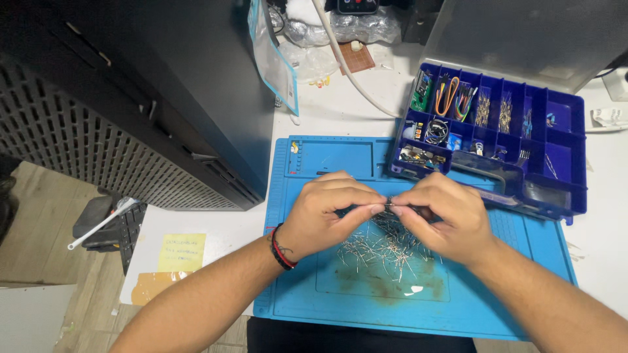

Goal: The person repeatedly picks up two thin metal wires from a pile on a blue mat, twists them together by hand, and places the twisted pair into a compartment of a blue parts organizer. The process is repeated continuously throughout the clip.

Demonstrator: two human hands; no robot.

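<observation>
My left hand (324, 212) and my right hand (445, 219) meet over a blue work mat (340, 287), fingertips pinched together on a small thin metal-legged component (387, 206). Below and between the hands lies a loose heap of several thin silver wire-legged parts (383, 252) on the mat. A black and red band is on my left wrist. The part held between the fingertips is mostly hidden by them.
A dark blue compartment box (559, 140) with small electronic parts, jumper wires and a green board stands at the right rear, its clear lid raised. A big black case (163, 98) stands left. A yellow note (181, 252), plastic bags and a white cable (347, 65) lie around.
</observation>
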